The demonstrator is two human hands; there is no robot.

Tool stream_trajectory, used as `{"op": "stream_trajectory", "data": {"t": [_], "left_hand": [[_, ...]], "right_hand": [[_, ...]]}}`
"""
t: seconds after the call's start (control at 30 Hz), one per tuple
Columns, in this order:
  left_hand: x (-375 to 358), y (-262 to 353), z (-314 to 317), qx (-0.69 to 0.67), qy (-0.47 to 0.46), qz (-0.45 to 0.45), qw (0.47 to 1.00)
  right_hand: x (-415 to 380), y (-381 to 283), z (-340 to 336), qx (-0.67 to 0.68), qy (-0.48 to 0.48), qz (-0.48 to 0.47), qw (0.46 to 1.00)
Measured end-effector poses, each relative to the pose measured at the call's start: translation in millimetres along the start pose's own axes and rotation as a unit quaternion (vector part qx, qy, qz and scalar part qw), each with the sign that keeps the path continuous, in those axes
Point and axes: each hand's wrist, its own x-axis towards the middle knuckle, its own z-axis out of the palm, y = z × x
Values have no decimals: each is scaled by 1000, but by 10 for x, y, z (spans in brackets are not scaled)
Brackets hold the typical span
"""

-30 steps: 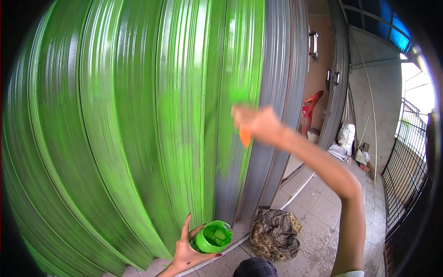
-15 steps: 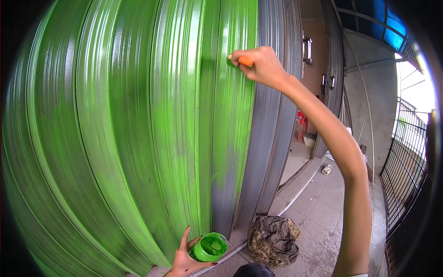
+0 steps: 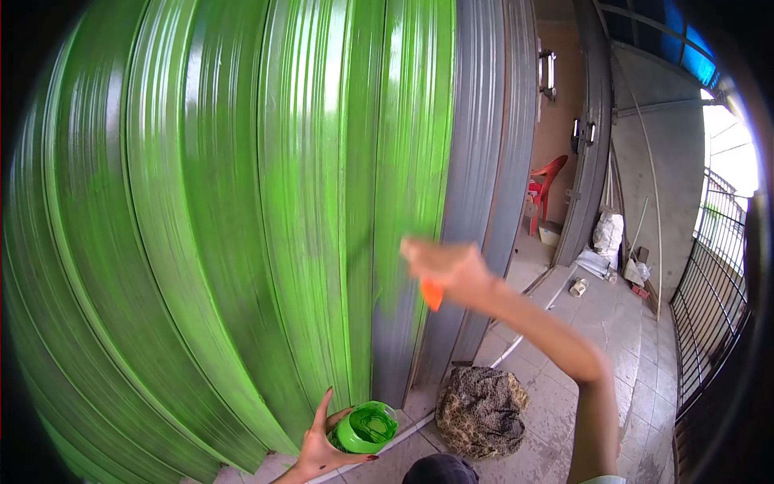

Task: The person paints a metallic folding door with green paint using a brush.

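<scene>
My right hand (image 3: 451,270), smeared by motion, is closed around an orange handle (image 3: 432,294) in front of the ribbed metal panel (image 3: 306,210). Whatever is at the working end of the handle is hidden. Wet-looking green paint covers most of the panel, while grey metal shows low down beside the hand and on the strips to its right. Low in the view, my left hand (image 3: 322,445) holds a clear cup of green paint (image 3: 368,427) from its left side and underneath, thumb and fingers spread around it.
A patterned cloth bundle (image 3: 481,411) lies on the tiled floor (image 3: 556,363) right of the cup. Beyond an open doorway stands a red chair (image 3: 545,189). White sacks (image 3: 608,234) lean near the far wall, and a barred gate (image 3: 713,323) is at the right.
My right hand has moved down along the panel with the orange handle. My left hand and the cup have hardly moved. The view has shifted slightly, showing more of the chair and sacks.
</scene>
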Motion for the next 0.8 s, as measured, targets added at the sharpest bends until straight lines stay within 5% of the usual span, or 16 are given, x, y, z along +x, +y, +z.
{"op": "stream_trajectory", "data": {"t": [0.07,0.23,0.37,0.47,0.6,0.7,0.8], "left_hand": [[16,-25,12,1,7,6,1000],[39,77,20,-8,12,5,1000],[32,133,28,3,11,8,1000],[31,171,29,4,7,19,1000],[8,185,24,0,3,4,1000],[18,147,24,-25,8,-4,1000],[15,152,22,-31,13,4,999]], "right_hand": [[221,240,-144,-108,103,-11,989],[-578,-425,509,-86,-76,-42,992],[-1302,-1157,777,97,-236,-70,964],[-1266,-977,689,59,-223,-48,972],[-641,-236,268,32,-58,111,992],[-536,-254,108,-91,115,40,988],[-1010,-556,481,-55,55,82,994]]}}
